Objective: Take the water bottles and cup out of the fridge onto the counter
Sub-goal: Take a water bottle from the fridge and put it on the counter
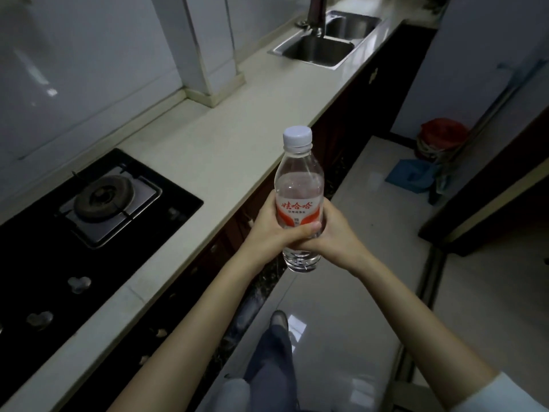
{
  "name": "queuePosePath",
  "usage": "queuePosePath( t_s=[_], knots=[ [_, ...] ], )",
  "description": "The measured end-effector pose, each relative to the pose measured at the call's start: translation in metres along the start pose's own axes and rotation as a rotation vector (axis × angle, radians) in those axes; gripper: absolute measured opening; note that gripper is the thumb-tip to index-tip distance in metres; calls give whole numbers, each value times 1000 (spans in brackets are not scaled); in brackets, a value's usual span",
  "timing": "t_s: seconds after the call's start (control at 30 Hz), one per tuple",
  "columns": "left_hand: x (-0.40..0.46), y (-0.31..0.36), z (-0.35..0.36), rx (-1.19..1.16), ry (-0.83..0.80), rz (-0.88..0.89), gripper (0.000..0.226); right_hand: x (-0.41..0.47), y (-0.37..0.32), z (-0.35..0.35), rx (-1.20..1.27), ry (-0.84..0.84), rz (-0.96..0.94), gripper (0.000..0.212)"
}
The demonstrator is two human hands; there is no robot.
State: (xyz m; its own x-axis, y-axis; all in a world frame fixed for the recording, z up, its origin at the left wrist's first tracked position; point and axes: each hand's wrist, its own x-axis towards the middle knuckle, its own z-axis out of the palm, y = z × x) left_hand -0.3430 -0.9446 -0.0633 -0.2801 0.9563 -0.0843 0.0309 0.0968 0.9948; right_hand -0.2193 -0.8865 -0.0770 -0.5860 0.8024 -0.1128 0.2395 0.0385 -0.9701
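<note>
Both hands, left hand (pixel 269 230) and right hand (pixel 332 233), gripped an upright water bottle (pixel 298 185) beside the counter (pixel 225 144), above the floor (pixel 371 263).

Person, head-camera view: two bare forearms, left hand (pixel 269 230) and right hand (pixel 337 233) without rings, watch or gloves. Right arm carries a white sleeve (pixel 505 394) pushed up above the elbow, seen only at the lower right corner; the left arm shows no sleeve within the view. Lower body: blue-grey trousers (pixel 267 373), one dark grey shoe (pixel 279 319).
</note>
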Motion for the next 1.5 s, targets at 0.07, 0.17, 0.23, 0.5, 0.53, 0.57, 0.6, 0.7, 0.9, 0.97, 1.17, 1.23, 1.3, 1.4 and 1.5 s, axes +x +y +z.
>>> queuePosePath(
  t_s=[0.07,0.17,0.23,0.5,0.53,0.57,0.6,0.7,0.9,0.97,1.17,1.23,1.3,1.4,1.5],
  knots=[
    [30,-2,3,3,-25,7,64,22,3,-13,10,21,4,78],
    [78,-1,9,8,-71,10,66,59,5,-32,32,44,6,77],
    [107,2,13,3,-108,-3,71,82,5,-45,37,68,17,78],
    [217,32,40,28,-197,25,68,168,-2,-110,64,178,19,77],
    [229,34,45,26,-208,22,68,176,-1,-118,67,187,25,77],
    [240,34,51,18,-212,19,69,184,0,-127,70,191,30,77],
    [252,34,56,10,-211,12,69,193,3,-136,71,191,36,77],
    [288,31,73,11,-206,-7,72,222,12,-164,65,182,48,78],
    [368,28,111,11,-179,-13,63,291,32,-226,56,129,31,75],
    [397,29,126,0,-147,-26,63,317,35,-250,55,99,33,75],
    [476,35,167,-6,-67,-43,60,387,42,-319,-5,5,43,83],
    [499,36,176,-18,-40,-62,62,408,44,-337,-16,-27,58,87],
    [518,39,183,-14,-9,-69,65,429,44,-351,-21,-62,70,88],
    [547,43,188,-4,37,-74,61,461,46,-366,-17,-95,85,90],
    [578,44,187,-16,90,-86,61,499,46,-377,-26,-143,77,88]
  ],
)
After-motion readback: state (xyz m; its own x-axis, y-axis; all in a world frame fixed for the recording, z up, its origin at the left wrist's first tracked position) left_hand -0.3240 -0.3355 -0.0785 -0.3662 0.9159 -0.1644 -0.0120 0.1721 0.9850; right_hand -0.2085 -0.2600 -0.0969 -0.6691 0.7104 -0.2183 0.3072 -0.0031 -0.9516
